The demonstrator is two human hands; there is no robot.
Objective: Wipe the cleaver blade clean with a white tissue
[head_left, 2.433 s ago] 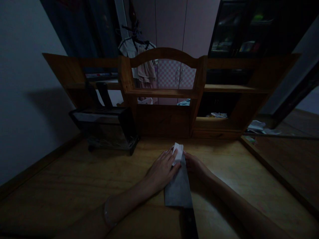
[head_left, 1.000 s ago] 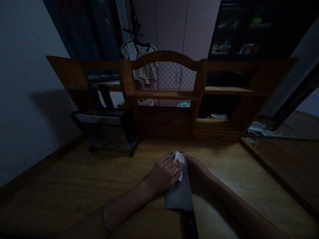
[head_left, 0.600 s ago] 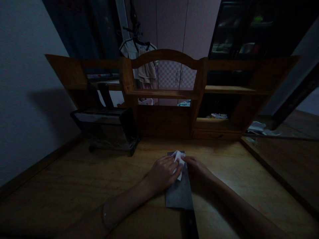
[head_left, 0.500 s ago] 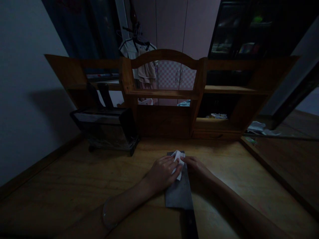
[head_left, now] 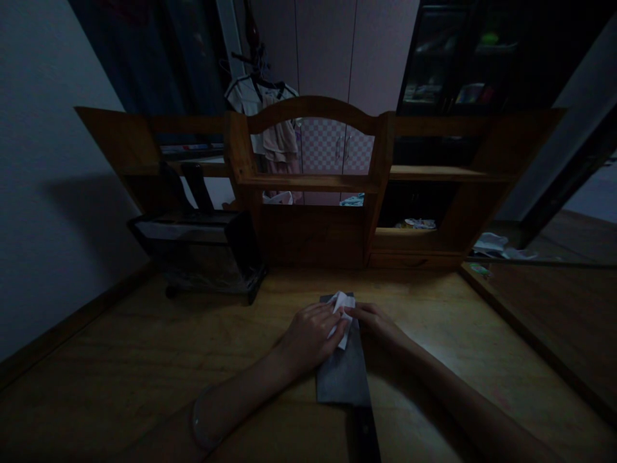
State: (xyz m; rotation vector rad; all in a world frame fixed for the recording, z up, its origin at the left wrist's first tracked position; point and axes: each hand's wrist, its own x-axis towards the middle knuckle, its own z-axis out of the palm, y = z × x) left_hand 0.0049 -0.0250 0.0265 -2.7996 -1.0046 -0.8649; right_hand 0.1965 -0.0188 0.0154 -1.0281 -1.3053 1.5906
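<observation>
Black rack [head_left: 193, 257], two dark handles [head_left: 196, 188] sticking up, near tabletop's [head_left: 144, 360] far left corner. Wooden shelf unit [head_left: 308, 182] along far edge. Left hand [head_left: 308, 334] curled over, holding white paper [head_left: 342, 301] on cleaver [head_left: 341, 381], hiding part of both. Cleaver flat mid-tabletop, handle toward near edge. Right hand [head_left: 383, 326] fingertip touching paper; cannot tell its grip. Crumpled items [head_left: 420, 224] showing in shelf unit's lower right compartment.

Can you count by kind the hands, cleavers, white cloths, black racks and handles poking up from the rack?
Hands: 2, left hand and right hand
Cleaver: 1
White cloth: 1
Black rack: 1
Upright handles: 2
Total: 7
</observation>
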